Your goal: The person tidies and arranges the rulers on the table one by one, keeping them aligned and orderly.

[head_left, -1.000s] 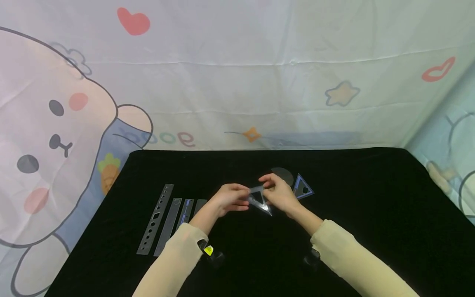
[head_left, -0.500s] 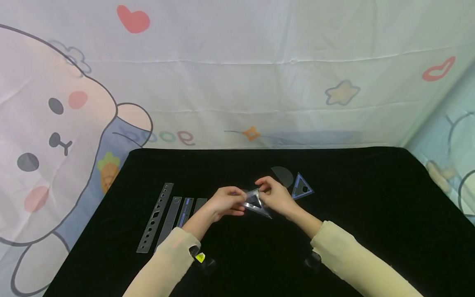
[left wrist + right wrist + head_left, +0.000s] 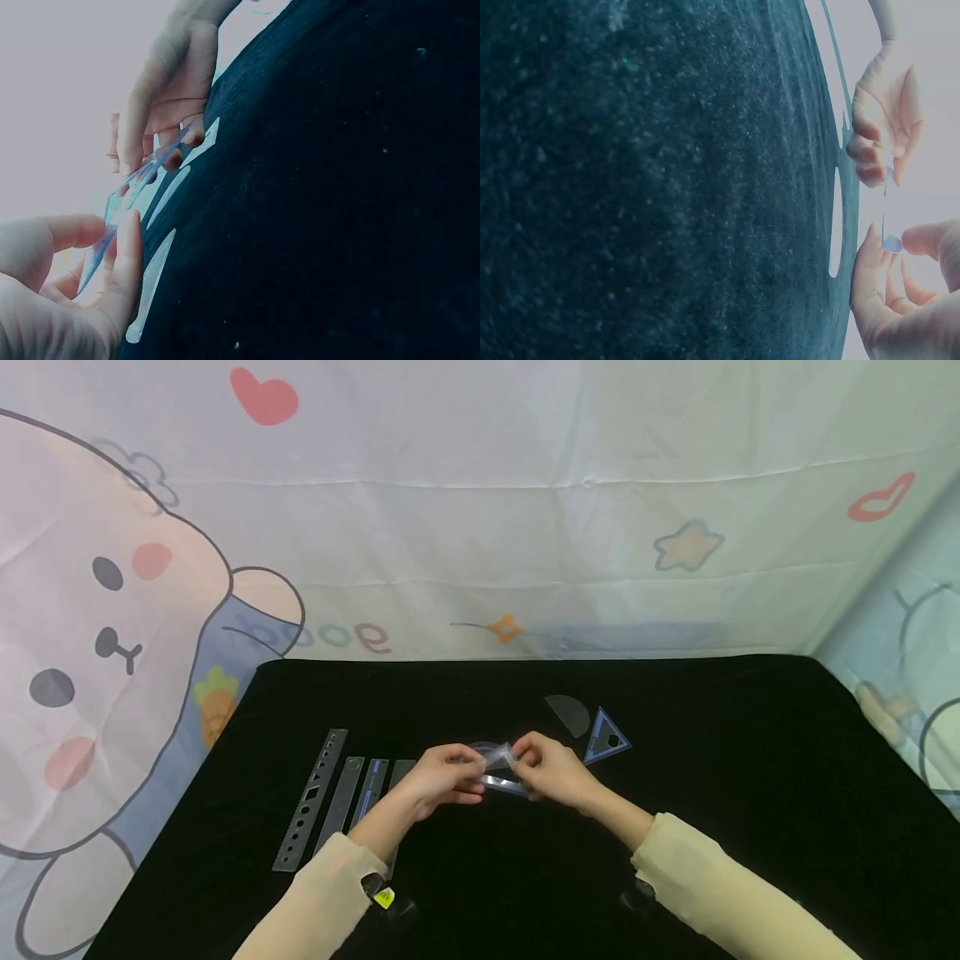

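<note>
Between my two hands, above the black cloth, is a clear triangular set square (image 3: pixel 504 785) with an open middle. My left hand (image 3: pixel 444 777) pinches its left side between thumb and fingers. The opposite side is pinched by my right hand (image 3: pixel 551 768). In the left wrist view the set square (image 3: pixel 135 184) is seen nearly edge-on, running from one hand to the other. Just behind it in the head view lies a blue-marked curved piece (image 3: pixel 483 747), mostly hidden by the hands and the set square.
Several straight rulers lie slanted at the left, among them a long one with cut-out shapes (image 3: pixel 312 793). Some are partly covered by my left arm. Back right are a clear semicircular protractor (image 3: pixel 570 714) and a blue-edged set square (image 3: pixel 595 745). A printed curtain (image 3: pixel 480 527) hangs behind.
Both hands have moved left and nearer to me with the set square, which has turned between them. The curved piece behind it now shows.
</note>
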The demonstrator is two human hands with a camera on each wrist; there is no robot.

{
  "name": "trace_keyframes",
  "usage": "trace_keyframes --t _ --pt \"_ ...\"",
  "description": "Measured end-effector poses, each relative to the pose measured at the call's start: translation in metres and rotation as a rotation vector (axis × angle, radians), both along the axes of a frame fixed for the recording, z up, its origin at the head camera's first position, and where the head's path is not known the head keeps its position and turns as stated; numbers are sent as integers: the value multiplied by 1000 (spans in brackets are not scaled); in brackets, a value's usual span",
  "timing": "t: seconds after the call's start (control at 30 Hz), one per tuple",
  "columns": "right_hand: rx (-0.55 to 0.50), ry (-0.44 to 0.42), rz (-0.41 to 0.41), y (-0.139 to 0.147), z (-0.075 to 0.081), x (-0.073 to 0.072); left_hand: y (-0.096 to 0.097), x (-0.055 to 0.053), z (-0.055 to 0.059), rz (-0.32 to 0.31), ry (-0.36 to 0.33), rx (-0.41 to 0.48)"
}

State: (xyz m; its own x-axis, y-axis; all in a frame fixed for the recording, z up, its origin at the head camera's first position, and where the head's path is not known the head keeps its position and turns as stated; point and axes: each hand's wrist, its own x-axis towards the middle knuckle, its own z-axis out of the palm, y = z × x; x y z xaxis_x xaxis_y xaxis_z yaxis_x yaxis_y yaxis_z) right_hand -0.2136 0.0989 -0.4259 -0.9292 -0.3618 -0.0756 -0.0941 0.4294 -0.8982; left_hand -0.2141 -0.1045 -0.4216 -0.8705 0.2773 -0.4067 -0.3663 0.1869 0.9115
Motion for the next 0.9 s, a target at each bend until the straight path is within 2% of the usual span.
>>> trace_keyframes --t 0.3,0.63,0.9 --pt "9 11 105 1 1 6 -15 7 4 -140 73 -90" --pt "-34 -21 189 -4 5 15 -27 15 9 -256 224 -211" --pt "-39 7 233 -13 1 22 -32 26 17 -318 343 -260"
